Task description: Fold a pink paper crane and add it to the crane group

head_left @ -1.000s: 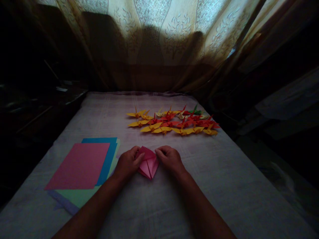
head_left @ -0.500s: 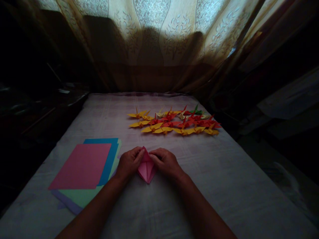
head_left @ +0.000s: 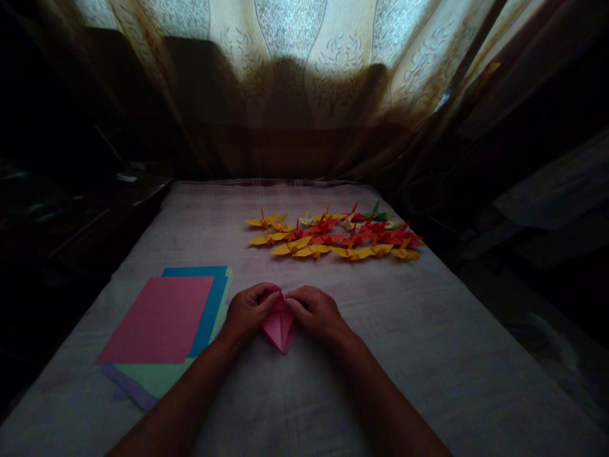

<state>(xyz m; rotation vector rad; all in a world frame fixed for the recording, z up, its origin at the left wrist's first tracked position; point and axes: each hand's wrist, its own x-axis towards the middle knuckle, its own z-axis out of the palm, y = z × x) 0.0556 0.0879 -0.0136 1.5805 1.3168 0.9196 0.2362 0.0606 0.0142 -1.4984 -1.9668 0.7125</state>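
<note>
A folded piece of pink origami paper (head_left: pixel 280 327) lies between my hands, its pointed end toward me and a crease down its middle. My left hand (head_left: pixel 248 312) pinches its upper left edge with thumb and fingers. On the other side, my right hand (head_left: pixel 318 313) grips the upper right edge the same way. Both thumbs come close together near the top of the paper. The far tip is partly covered by my fingers.
To the left lies a stack of square paper sheets, with a pink sheet (head_left: pixel 157 320) over a blue sheet (head_left: pixel 209 317) and pale green ones. Several folded paper cranes (head_left: pixel 314 249) in yellow, red, green and cream stand in rows beyond my hands. A curtain (head_left: pixel 295 82) hangs behind the cloth-covered surface (head_left: pixel 204 216).
The far tip of the pink paper, upright before, now sits lower under my fingers. My thumbs have drawn slightly closer together. The whole view has shifted a little.
</note>
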